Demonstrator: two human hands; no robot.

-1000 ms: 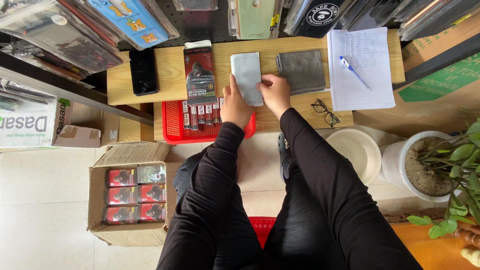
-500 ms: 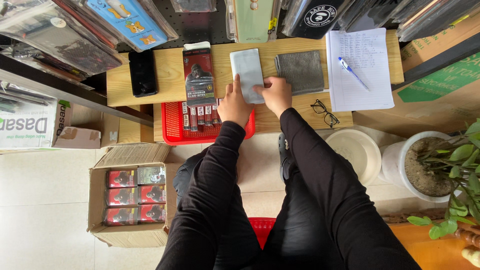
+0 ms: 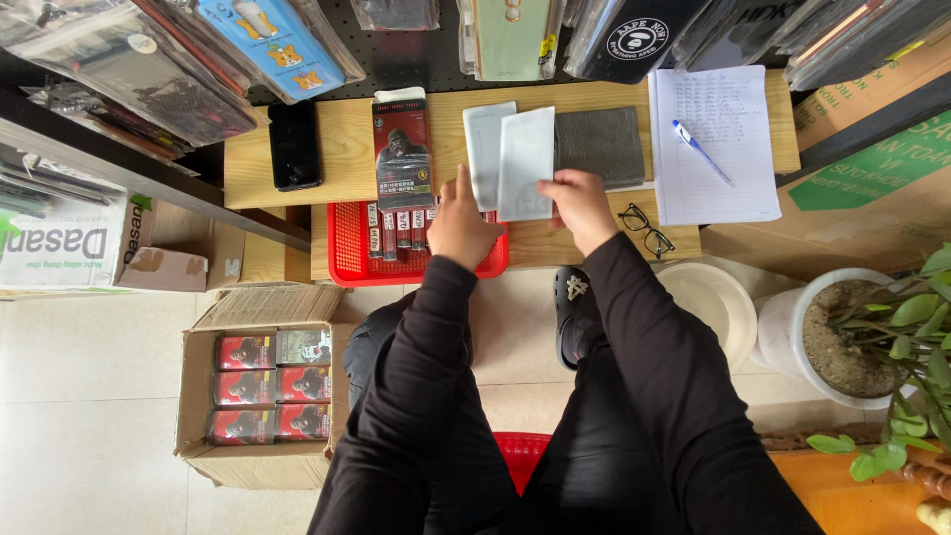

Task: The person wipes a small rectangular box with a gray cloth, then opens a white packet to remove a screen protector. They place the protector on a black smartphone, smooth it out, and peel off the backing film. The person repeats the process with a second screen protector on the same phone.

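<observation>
My right hand (image 3: 580,203) holds a pale grey flat sheet (image 3: 526,163) lifted by its lower edge above the wooden shelf (image 3: 342,144). My left hand (image 3: 461,223) rests on the lower edge of a second pale sheet (image 3: 483,149) lying on the shelf just left of the lifted one. A dark grey flat pad (image 3: 599,146) lies to the right of both sheets. A red box with a dark figure on it (image 3: 401,149) lies to the left.
A red basket (image 3: 347,253) with several slim red boxes sits under my left hand. A black phone (image 3: 294,146), glasses (image 3: 644,230), a lined notepad (image 3: 715,144) with a blue pen (image 3: 701,152), a carton of red boxes (image 3: 263,386), a white bowl (image 3: 708,297) and a potted plant (image 3: 862,337) surround me.
One pale sheet lay under both hands before. Now my right hand has lifted a sheet off to the right, leaving another flat under my left hand.
</observation>
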